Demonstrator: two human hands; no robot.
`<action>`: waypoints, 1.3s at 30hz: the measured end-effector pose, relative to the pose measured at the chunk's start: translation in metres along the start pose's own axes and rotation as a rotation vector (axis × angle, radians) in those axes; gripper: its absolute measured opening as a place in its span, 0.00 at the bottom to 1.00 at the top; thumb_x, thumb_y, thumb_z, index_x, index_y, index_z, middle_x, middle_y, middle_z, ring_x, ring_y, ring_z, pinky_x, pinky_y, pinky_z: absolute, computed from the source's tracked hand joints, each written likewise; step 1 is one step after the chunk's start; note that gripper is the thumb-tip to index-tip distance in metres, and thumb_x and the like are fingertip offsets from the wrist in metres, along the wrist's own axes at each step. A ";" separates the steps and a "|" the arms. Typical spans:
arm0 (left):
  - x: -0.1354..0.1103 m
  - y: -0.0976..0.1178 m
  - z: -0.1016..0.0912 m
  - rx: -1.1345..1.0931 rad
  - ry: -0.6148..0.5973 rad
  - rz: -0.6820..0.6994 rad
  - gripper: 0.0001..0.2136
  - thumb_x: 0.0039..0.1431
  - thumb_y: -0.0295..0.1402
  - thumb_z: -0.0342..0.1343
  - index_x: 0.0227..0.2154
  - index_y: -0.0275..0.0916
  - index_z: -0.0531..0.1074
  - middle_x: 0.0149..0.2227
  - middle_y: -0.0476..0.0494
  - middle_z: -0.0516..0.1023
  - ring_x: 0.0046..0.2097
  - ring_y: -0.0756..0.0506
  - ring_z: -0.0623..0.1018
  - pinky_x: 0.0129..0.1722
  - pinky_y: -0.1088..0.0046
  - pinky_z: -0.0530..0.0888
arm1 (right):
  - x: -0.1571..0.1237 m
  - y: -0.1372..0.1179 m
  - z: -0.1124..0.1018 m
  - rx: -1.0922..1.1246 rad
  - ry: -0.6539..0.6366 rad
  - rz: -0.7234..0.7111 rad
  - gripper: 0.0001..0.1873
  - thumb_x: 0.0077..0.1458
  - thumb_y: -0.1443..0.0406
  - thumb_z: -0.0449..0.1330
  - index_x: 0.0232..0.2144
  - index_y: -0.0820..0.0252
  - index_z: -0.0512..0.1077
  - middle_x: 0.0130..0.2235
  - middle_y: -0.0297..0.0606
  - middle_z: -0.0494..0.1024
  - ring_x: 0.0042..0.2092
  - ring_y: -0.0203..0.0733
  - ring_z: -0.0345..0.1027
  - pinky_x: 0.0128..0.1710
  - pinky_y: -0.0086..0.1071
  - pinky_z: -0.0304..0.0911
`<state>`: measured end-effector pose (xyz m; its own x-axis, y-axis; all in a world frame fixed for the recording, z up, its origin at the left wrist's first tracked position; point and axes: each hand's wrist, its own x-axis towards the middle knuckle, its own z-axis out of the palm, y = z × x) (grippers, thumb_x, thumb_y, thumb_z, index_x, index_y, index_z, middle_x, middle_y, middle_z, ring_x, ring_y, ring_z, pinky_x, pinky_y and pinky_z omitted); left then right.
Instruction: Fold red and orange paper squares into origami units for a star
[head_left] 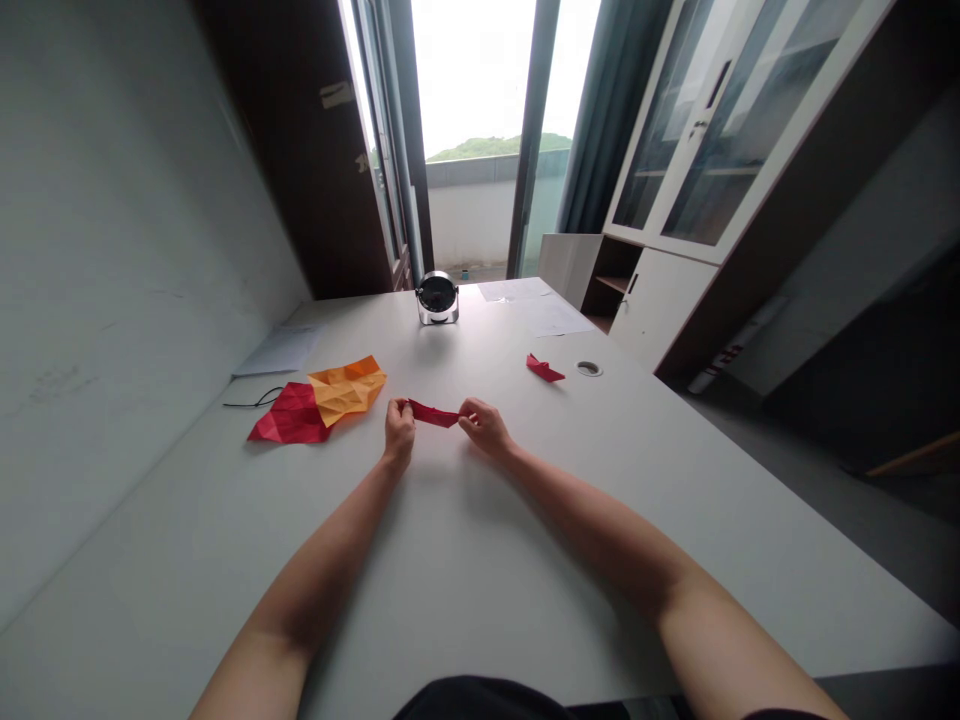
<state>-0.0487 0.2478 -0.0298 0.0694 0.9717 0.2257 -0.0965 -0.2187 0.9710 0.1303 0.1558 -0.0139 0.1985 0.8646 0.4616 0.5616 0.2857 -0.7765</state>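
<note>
A narrow folded strip of red paper (435,413) stretches between my two hands, just above the white table (465,560). My left hand (398,429) pinches its left end, fingers closed. My right hand (486,426) pinches the right end, fingers closed too. Both forearms reach forward across the tabletop towards the middle.
To the left lie a creased red sheet (291,415) and a creased orange sheet (346,388), overlapping. A small folded red piece (544,369) lies beside a cable hole (589,368). A small round fan (437,297), white papers (279,350) and a black cable (255,402) sit further back.
</note>
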 end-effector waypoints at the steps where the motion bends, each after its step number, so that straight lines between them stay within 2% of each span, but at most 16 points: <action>1: 0.001 -0.001 0.000 -0.014 0.012 -0.013 0.05 0.63 0.36 0.51 0.36 0.41 0.64 0.24 0.53 0.65 0.23 0.52 0.67 0.25 0.76 0.67 | 0.000 -0.001 -0.001 -0.040 -0.010 -0.010 0.03 0.50 0.69 0.54 0.26 0.58 0.67 0.31 0.32 0.72 0.30 0.34 0.63 0.31 0.27 0.59; 6: 0.001 0.001 0.000 -0.032 0.016 0.010 0.04 0.63 0.35 0.51 0.36 0.41 0.64 0.30 0.50 0.68 0.25 0.52 0.69 0.27 0.76 0.70 | -0.003 -0.007 -0.006 -0.256 -0.084 -0.021 0.03 0.51 0.69 0.56 0.28 0.57 0.69 0.33 0.32 0.73 0.30 0.35 0.62 0.32 0.28 0.57; 11: -0.008 0.012 0.002 0.132 -0.060 0.113 0.04 0.64 0.35 0.50 0.36 0.41 0.65 0.27 0.51 0.69 0.25 0.51 0.70 0.27 0.76 0.68 | -0.005 -0.013 -0.005 -0.401 -0.122 -0.026 0.10 0.54 0.67 0.59 0.40 0.55 0.73 0.40 0.36 0.76 0.39 0.40 0.68 0.39 0.29 0.60; 14: -0.015 0.019 0.005 0.183 -0.121 0.132 0.05 0.64 0.36 0.50 0.37 0.41 0.65 0.25 0.52 0.69 0.25 0.51 0.71 0.28 0.75 0.68 | -0.006 -0.016 -0.003 -0.449 -0.162 -0.069 0.11 0.58 0.63 0.60 0.44 0.54 0.74 0.42 0.38 0.77 0.43 0.42 0.68 0.41 0.30 0.60; 17: -0.020 0.025 0.008 0.147 -0.175 0.126 0.04 0.64 0.35 0.50 0.36 0.41 0.65 0.26 0.52 0.70 0.25 0.51 0.72 0.28 0.74 0.69 | -0.006 -0.017 -0.002 -0.464 -0.174 -0.091 0.10 0.60 0.59 0.60 0.42 0.54 0.75 0.40 0.39 0.78 0.43 0.42 0.68 0.40 0.31 0.59; 19: -0.021 0.027 0.009 0.097 -0.203 0.118 0.04 0.64 0.35 0.50 0.36 0.40 0.64 0.27 0.52 0.71 0.25 0.51 0.73 0.29 0.74 0.70 | -0.005 -0.015 -0.003 -0.461 -0.174 -0.083 0.10 0.63 0.57 0.58 0.38 0.55 0.75 0.37 0.39 0.78 0.39 0.42 0.68 0.38 0.31 0.57; 23: -0.020 0.027 0.010 0.026 -0.224 0.094 0.05 0.63 0.35 0.50 0.36 0.40 0.64 0.28 0.52 0.70 0.25 0.51 0.74 0.31 0.73 0.71 | -0.004 -0.012 -0.005 -0.456 -0.190 -0.054 0.15 0.65 0.57 0.55 0.30 0.56 0.75 0.31 0.39 0.77 0.33 0.40 0.66 0.33 0.30 0.53; 27: -0.018 0.023 0.009 0.024 -0.242 0.067 0.10 0.61 0.40 0.54 0.36 0.39 0.65 0.29 0.50 0.72 0.26 0.51 0.74 0.29 0.74 0.72 | -0.005 -0.013 -0.006 -0.476 -0.199 -0.104 0.15 0.66 0.56 0.54 0.31 0.55 0.75 0.32 0.38 0.77 0.34 0.40 0.67 0.34 0.29 0.53; 33: -0.018 0.019 0.008 0.065 -0.357 0.065 0.12 0.60 0.42 0.55 0.32 0.37 0.71 0.28 0.48 0.75 0.28 0.48 0.77 0.32 0.72 0.74 | -0.008 -0.016 -0.005 -0.491 -0.174 -0.148 0.13 0.67 0.58 0.52 0.37 0.54 0.74 0.36 0.37 0.78 0.35 0.39 0.67 0.33 0.29 0.52; 39: -0.018 0.021 0.008 0.008 -0.358 0.030 0.13 0.58 0.43 0.56 0.31 0.37 0.73 0.27 0.47 0.76 0.28 0.48 0.77 0.33 0.71 0.75 | -0.008 -0.016 -0.005 -0.467 -0.198 -0.132 0.13 0.67 0.59 0.52 0.36 0.55 0.73 0.34 0.37 0.78 0.33 0.39 0.67 0.31 0.29 0.50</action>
<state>-0.0435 0.2252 -0.0126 0.4099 0.8724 0.2662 -0.0959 -0.2490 0.9637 0.1240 0.1423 -0.0033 -0.0287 0.9080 0.4180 0.8786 0.2223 -0.4226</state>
